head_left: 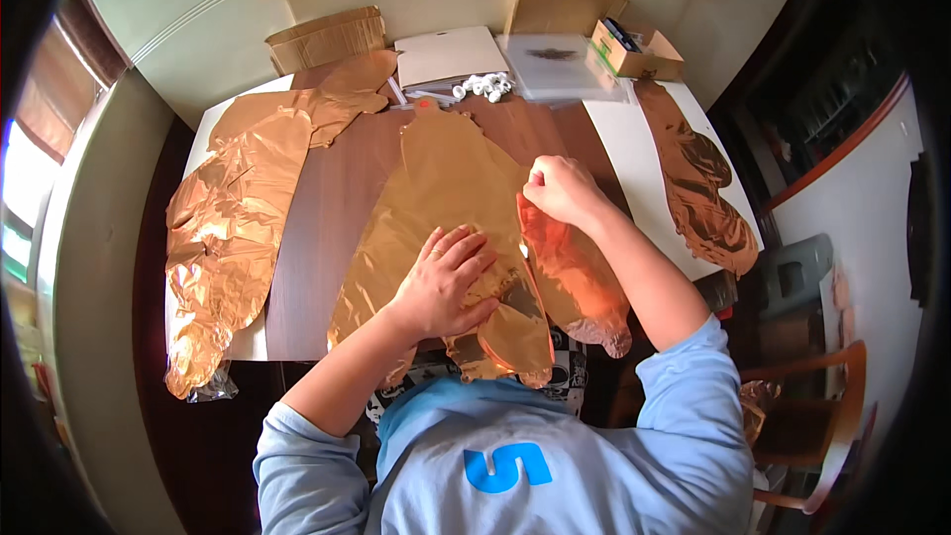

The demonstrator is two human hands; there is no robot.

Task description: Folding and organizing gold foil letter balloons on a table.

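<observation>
A flat, uninflated copper-gold foil balloon lies spread over the middle of the brown table, its narrow end pointing away and carrying a small red mark. My left hand rests palm-down on it, fingers stretched out. At its right side, my right hand is closed in a pinch at the foil's upper right edge. Below that hand hangs a shiny, orange-red lit part of the foil, reaching the near table edge. The pinched bit itself is hidden by my fingers.
More crumpled copper foil lies along the left side, and a folded foil piece on the right. At the back are white cap-like pieces, a white board, a clear plastic sheet and a cardboard box. A wooden chair stands right.
</observation>
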